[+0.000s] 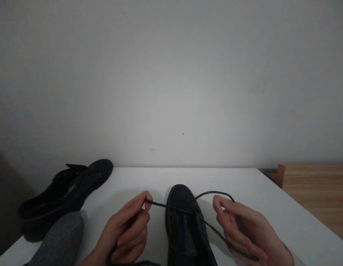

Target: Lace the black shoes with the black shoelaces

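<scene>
At the far left we see a second black shoe (68,192) lying on its side at the back corner of the white tabletop (271,207), its toe pointing toward the wall. Just in front of it sits a grey sleeve (62,240) — it belongs to our left arm. Our left hand (127,232) is curled almost closed, thumb and forefinger pinching one end of a black lace (157,204), with more lace running down through the palm. The lace stretches taut to the right, across to the shoe (185,225) standing upright in the middle of the tabletop, toe away from us, between our two hands. From its eyelets the other length of lace loops up and over to the right. Our right hand (246,232) is closed loosely around that length — fingers bent, the lace passing beneath them. At the far right, beyond the tabletop edge, we see a wooden surface (318,192).
</scene>
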Motion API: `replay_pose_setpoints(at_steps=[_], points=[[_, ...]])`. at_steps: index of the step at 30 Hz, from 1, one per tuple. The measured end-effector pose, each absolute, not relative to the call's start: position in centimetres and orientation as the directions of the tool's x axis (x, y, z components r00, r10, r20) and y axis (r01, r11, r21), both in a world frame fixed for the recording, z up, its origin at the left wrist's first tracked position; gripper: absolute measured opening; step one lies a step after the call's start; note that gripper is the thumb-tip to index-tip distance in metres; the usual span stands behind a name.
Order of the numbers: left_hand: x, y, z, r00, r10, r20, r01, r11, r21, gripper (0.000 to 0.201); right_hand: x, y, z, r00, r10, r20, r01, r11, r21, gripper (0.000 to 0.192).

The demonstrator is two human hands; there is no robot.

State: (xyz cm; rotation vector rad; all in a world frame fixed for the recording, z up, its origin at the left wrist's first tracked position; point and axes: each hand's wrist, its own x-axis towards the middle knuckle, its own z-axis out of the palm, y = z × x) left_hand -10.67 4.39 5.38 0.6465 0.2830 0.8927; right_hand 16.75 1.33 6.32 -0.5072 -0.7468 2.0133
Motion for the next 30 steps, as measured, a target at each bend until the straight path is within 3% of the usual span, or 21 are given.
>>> replay_pose_setpoints(at_steps=[4, 7, 10, 15, 18, 22, 26, 30], points=[[-10.8, 4.6, 5.0, 0.674, 0.736, 0.068, -0.602, 0.494, 0.628, 0.013, 16.8, 0.6, 6.6, -0.576, 0.816, 0.041, -0.656, -0.431, -0.620, 0.040], [-10.3, 4.9, 4.6, 0.624, 0.781, 0.033, -0.589, 0.442, 0.677, 0.034, 16.3, 0.6, 6.4, -0.493, 0.870, 0.019, -0.649, -0.353, -0.674, 0.064], [-9.6, 5.0, 4.4, 0.517, 0.856, -0.014, -0.501, 0.316, 0.806, 0.065, 15.8, 1.3, 5.5, -0.364, 0.931, 0.006, -0.494, -0.188, -0.849, 0.074], [-8.8, 4.8, 4.6, 0.375, 0.926, -0.054, -0.297, 0.175, 0.938, 0.078, 15.7, 1.9, 4.0, -0.134, 0.991, 0.002, -0.208, -0.026, -0.978, 0.075], [-8.5, 5.0, 4.5, 0.254, 0.963, -0.091, -0.241, 0.154, 0.958, 0.076, 15.6, 1.5, 4.2, -0.076, 0.997, 0.035, -0.133, 0.025, -0.991, 0.054], [-8.2, 5.3, 4.3, 0.179, 0.973, -0.146, -0.209, 0.183, 0.960, 0.054, 15.4, 1.2, 4.6, -0.101, 0.994, 0.030, -0.163, 0.013, -0.986, 0.036], [-8.0, 5.2, 4.1, 0.272, 0.942, -0.198, -0.105, 0.233, 0.967, 0.050, 15.3, 1.4, 4.3, -0.091, 0.995, 0.027, -0.155, 0.013, -0.988, 0.038], [-7.7, 4.7, 4.5, 0.392, 0.909, -0.140, -0.200, 0.233, 0.952, 0.043, 15.4, 1.5, 3.7, -0.112, 0.990, -0.081, -0.094, -0.092, -0.991, 0.053]])
